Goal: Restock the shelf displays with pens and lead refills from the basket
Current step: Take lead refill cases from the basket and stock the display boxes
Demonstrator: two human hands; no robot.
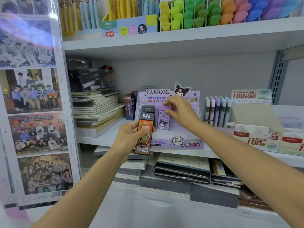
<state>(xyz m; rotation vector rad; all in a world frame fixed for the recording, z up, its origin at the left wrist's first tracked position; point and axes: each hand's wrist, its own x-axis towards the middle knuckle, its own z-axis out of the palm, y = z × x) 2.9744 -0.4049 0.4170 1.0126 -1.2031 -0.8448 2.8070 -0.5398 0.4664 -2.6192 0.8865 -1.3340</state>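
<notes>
gripping orange refill case (143, 145), left hand (130, 137); right hand (181, 113) pinching purple case (167, 107)

Single view: wide-angle camera on person's head, facing forward and slightly down. Close to shelving, within arm's reach; middle shelf (102, 140) and Kuromi display box (181, 143) at centre. Upper shelf (164, 38) fills top edge, poster panel (32, 96) left edge, stacked notebooks (181, 170) below.

White shelf boards (181, 38) running across the frame, grey back panel (213, 71) behind the middle shelf, slotted grey metal upright (278, 76) at right, glossy sheet of group photos (32, 96) filling the left edge, stacked notebooks (97, 109) centre left, soft even light
</notes>
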